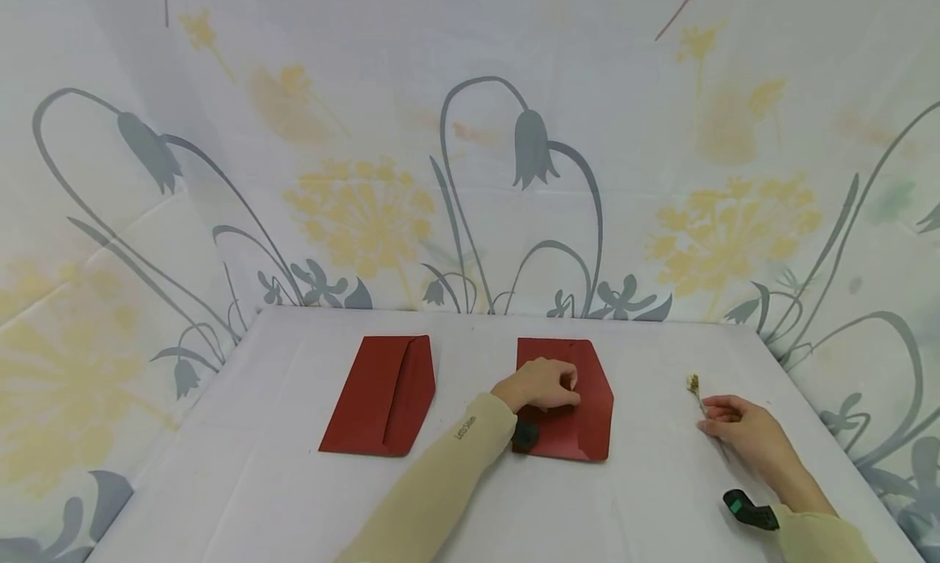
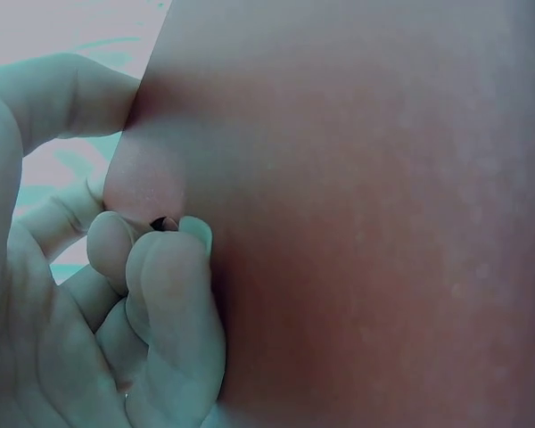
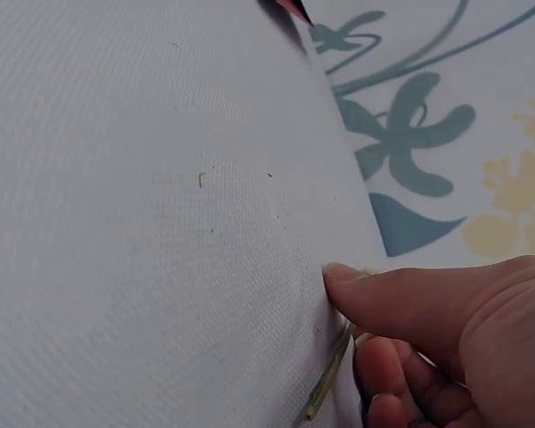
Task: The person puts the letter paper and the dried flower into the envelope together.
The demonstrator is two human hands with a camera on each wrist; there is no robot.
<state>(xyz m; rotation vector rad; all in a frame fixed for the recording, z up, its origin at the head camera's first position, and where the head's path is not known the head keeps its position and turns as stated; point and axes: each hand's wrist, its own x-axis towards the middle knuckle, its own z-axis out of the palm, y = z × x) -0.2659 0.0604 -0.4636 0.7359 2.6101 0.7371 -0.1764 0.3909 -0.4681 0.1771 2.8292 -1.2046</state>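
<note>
My left hand (image 1: 542,383) is over a red envelope (image 1: 593,416), its thumb and forefinger at the envelope's edge near the pocket opening. Close up in the left wrist view, the red paper (image 2: 366,214) fills most of the picture; the thumb and forefinger grip its edge, their tips partly hidden, and the other fingers curl beside it. On the right, my right hand (image 1: 752,436) pinches the thin stem of a small dried yellow flower (image 1: 693,383) between thumb and fingers. The stem's cut end (image 3: 314,408) pokes out below the fingers in the right wrist view.
A second red envelope (image 1: 370,396) lies to the left on the white-covered table (image 1: 220,473), flap side to the right. Behind the table hangs a flower-printed cloth (image 1: 470,155). Tiny plant bits (image 3: 201,179) are scattered on the tabletop near the right hand.
</note>
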